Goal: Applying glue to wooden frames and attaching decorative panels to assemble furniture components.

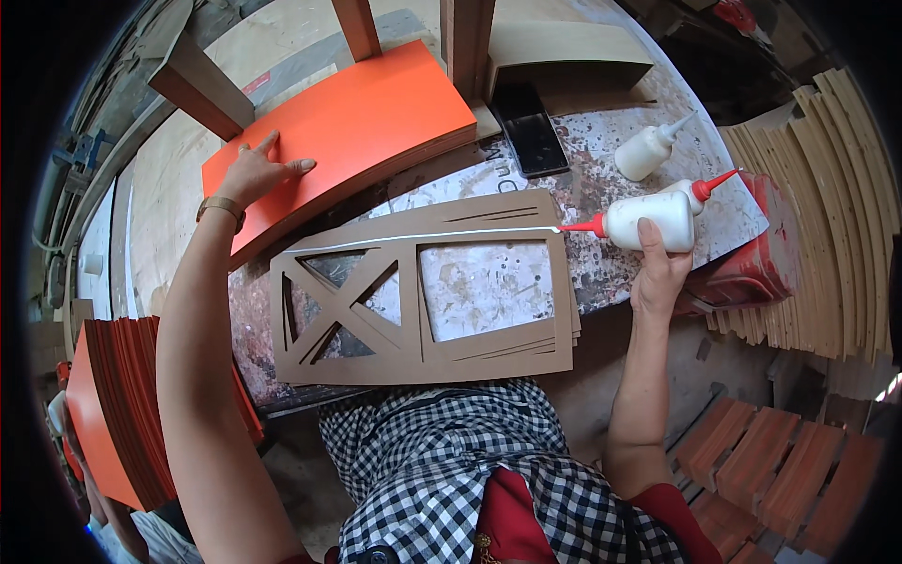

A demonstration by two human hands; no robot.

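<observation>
In my right hand (660, 268) is a white glue bottle (648, 221) with a red nozzle, tipped sideways. The nozzle tip is at the upper right corner of a brown board frame (411, 305), and a white line of glue (423, 236) runs along the frame's far bar. The frame has an X-shaped brace on its left and a rectangular opening on its right; more such frames lie under it. My left hand (260, 172) rests on a stack of orange panels (376, 122), fingers spread, holding nothing.
Two more white bottles stand at the right: one with a pale nozzle (646, 150), one with a red nozzle (700, 191). A black phone (531, 132) lies behind the frames. Orange panels (108, 414) are stacked at the left, wooden strips (827, 216) at the right. Upright boards (467, 47) stand at the back.
</observation>
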